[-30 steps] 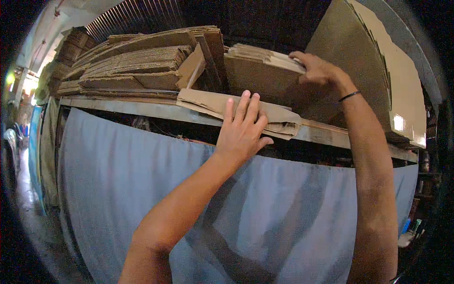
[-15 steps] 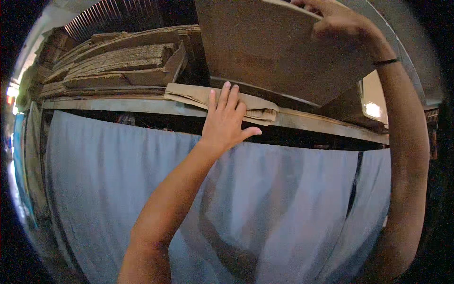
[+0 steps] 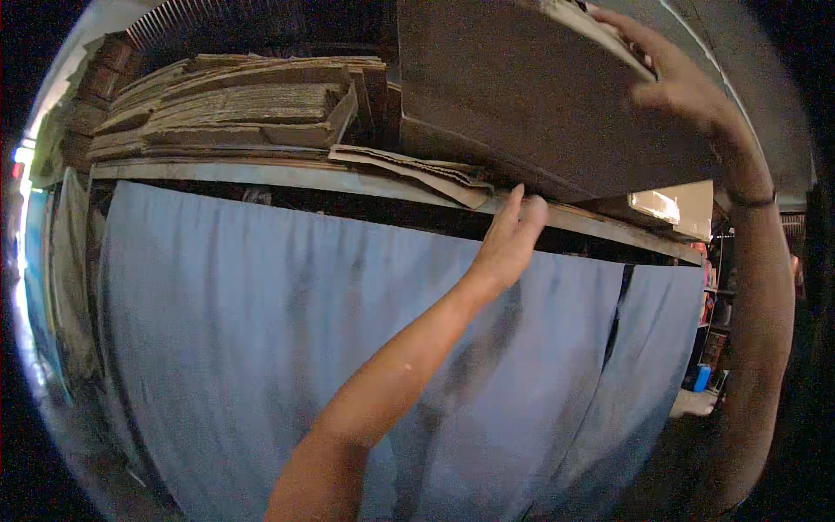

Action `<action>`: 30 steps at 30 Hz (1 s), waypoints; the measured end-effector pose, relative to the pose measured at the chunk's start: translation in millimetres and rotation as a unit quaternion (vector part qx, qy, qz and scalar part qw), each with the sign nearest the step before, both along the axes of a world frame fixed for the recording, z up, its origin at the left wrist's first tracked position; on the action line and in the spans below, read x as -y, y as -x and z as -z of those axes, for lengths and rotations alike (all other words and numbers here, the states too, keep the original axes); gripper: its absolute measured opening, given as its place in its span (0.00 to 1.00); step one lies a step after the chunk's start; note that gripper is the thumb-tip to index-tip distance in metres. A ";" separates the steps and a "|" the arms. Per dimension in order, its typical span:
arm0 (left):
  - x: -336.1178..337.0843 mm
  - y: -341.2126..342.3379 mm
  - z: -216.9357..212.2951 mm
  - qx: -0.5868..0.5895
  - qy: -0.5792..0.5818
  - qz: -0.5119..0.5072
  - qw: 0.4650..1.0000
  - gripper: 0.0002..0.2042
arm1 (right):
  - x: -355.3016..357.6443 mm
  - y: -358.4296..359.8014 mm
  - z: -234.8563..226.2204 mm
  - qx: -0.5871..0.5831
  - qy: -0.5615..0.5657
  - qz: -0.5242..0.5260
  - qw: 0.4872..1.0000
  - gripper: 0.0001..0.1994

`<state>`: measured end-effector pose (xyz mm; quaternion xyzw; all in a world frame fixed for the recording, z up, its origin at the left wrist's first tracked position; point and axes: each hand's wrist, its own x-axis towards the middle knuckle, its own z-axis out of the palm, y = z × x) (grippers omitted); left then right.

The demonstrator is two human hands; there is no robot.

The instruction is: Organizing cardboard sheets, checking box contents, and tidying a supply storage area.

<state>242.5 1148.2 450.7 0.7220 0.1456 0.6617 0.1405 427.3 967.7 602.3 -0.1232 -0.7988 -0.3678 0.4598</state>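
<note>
A large brown cardboard panel (image 3: 513, 96) stands tilted above the shelf. At its upper right edge is my right hand (image 3: 683, 87), fingers over the edge and thumb on the near face. My left hand (image 3: 509, 244) is raised at the shelf's front edge, below the panel. Its fingers are apart and slightly blurred, and nothing shows in them. Just left of those fingertips, a folded piece of brown cardboard (image 3: 422, 170) lies on the shelf and sticks out over the front edge. Whether the left fingertips touch the panel's lower edge, I cannot tell.
Flattened cardboard (image 3: 243, 113) is stacked on the shelf (image 3: 287, 177) at the left. Below hangs a blue-grey curtain (image 3: 348, 313). A shiny tan box (image 3: 687, 209) sits at the shelf's right end. Corrugated metal (image 3: 200, 22) is behind the stack.
My left hand has moved right, off the folded cardboard, which now looks flatter. My right hand and the large panel's upper edge have shifted right and slightly down in the view.
</note>
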 end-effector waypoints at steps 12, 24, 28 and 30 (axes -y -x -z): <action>62.3 -11.4 48.0 0.115 0.006 0.441 0.890 0.34 | -20.8 40.7 234.1 -0.077 -0.143 0.158 0.974 0.39; 21.1 20.7 83.3 0.160 -0.003 0.336 0.928 0.30 | -31.8 63.8 332.9 -0.104 -0.172 0.200 0.959 0.28; 4.2 101.6 127.3 0.179 -0.005 0.294 0.939 0.28 | -44.3 63.1 346.7 -0.112 -0.181 0.189 0.959 0.28; -13.0 131.6 136.9 0.185 -0.004 0.283 0.941 0.28 | -50.6 57.1 353.6 -0.137 -0.206 0.185 0.951 0.21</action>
